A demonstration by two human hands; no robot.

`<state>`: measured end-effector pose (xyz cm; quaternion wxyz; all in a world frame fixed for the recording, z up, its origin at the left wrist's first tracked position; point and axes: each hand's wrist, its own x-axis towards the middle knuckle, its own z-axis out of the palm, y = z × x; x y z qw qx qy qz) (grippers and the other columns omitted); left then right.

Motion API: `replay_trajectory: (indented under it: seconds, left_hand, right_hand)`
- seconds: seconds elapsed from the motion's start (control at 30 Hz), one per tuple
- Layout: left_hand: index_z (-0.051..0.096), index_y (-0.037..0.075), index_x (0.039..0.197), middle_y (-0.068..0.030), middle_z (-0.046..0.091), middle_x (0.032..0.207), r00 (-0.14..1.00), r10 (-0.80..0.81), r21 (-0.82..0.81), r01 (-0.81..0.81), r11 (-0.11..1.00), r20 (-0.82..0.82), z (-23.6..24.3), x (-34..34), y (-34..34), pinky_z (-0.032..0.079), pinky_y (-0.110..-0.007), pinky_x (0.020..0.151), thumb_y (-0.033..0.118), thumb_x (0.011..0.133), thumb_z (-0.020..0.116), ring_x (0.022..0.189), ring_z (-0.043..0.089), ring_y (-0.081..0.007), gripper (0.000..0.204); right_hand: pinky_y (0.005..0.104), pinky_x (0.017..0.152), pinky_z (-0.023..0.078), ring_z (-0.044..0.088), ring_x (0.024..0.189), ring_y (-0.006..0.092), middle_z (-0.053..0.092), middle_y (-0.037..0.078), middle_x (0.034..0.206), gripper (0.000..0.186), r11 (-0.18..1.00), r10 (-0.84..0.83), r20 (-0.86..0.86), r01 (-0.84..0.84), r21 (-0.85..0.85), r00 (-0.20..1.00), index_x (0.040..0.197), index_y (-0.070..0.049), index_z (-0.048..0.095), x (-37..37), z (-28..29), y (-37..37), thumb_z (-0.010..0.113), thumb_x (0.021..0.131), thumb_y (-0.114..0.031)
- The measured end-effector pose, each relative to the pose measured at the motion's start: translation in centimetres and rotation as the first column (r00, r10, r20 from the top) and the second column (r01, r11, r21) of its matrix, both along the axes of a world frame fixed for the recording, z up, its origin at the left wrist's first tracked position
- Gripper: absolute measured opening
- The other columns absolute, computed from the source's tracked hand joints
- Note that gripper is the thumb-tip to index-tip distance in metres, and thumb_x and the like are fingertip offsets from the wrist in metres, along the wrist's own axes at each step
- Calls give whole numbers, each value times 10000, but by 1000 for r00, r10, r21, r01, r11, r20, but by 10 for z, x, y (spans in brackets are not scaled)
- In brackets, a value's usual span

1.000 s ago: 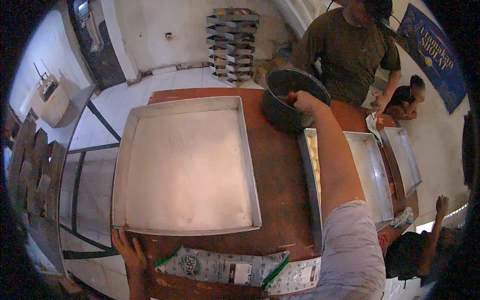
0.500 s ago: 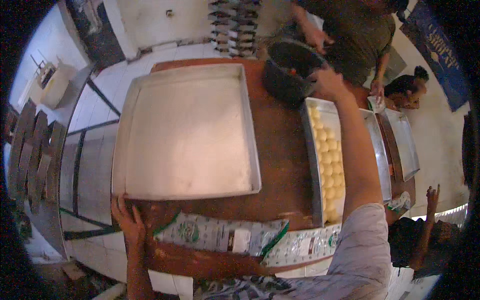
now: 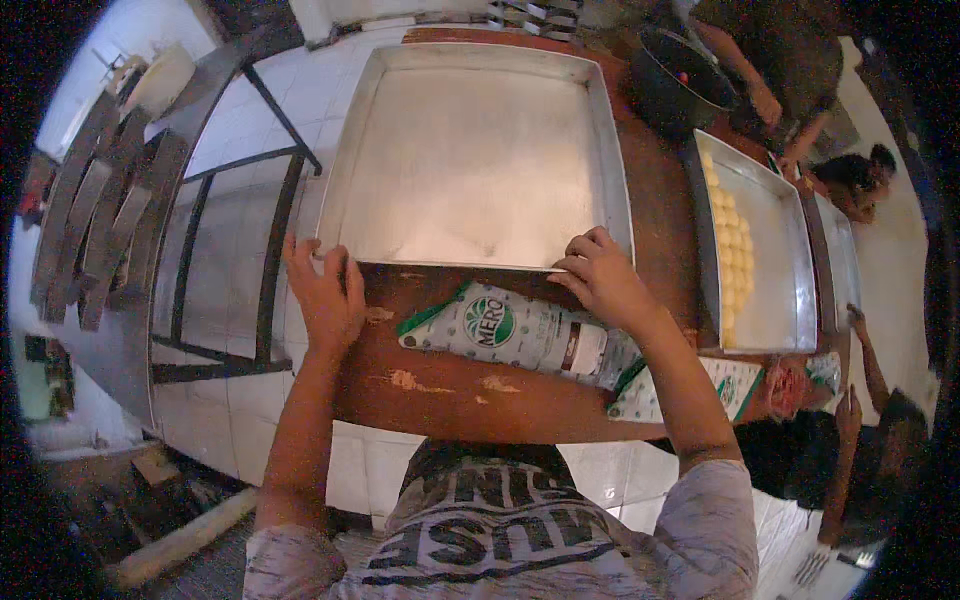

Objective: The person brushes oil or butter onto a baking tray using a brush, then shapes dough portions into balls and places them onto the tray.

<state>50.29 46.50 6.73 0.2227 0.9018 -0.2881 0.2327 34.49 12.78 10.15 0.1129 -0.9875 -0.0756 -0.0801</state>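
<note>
A large square metal pan (image 3: 465, 160) lies on the brown wooden table (image 3: 390, 400). My left hand (image 3: 325, 300) grips its near left corner, fingers bent at the rim. My right hand (image 3: 600, 280) grips the near edge close to the right corner. Just below the pan lies a white-and-green printed plastic pack (image 3: 530, 335), with a second, similar pack (image 3: 680, 390) to its right. Right of the square pan, a metal tray (image 3: 775, 250) holds rows of pale yellow dough balls (image 3: 730, 250) along its left side.
A black bucket (image 3: 680, 100) stands at the back right, beside a co-worker (image 3: 780, 50). Another person (image 3: 850, 180) leans beyond a further tray (image 3: 835, 265); another's arms (image 3: 870, 360) show at lower right. A metal rack (image 3: 110, 210) with stacked pans stands left, a stack (image 3: 530, 15) behind.
My right hand has left the black bucket and come down to the square pan's near edge. The view has shifted, and my left hand now grips the pan's corner.
</note>
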Motion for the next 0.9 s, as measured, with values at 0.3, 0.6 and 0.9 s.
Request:
replay_trajectory:
  seconds: [0.3,0.6,0.9]
  left_hand:
    - [468,71,1274,-207,287,1406,962,-270,36,269,962,43,17,-66,30,174,-587,1056,160,843,566,1329,166,-462,451]
    - [286,-26,1390,-210,205,1484,675,-658,0,698,716,-334,16,-126,-44,155,-483,1114,189,901,391,1380,172,-372,545]
    - [395,-36,1314,-207,309,1435,812,-541,325,583,745,-218,3,-128,-52,186,-500,1098,190,833,519,1339,259,-371,546]
  right_hand:
    - [552,942,338,468,1122,368,492,160,1246,794,964,-220,29,222,-149,975,1384,-206,369,-76,-10,96,676,708,-488]
    - [628,1035,193,247,1347,372,313,102,1452,790,991,-126,251,108,84,960,1434,-227,267,-67,-48,132,557,782,-565]
    - [559,1012,274,218,1339,362,248,119,1467,500,973,-214,62,207,107,975,1259,-122,493,-209,-44,121,592,831,-361]
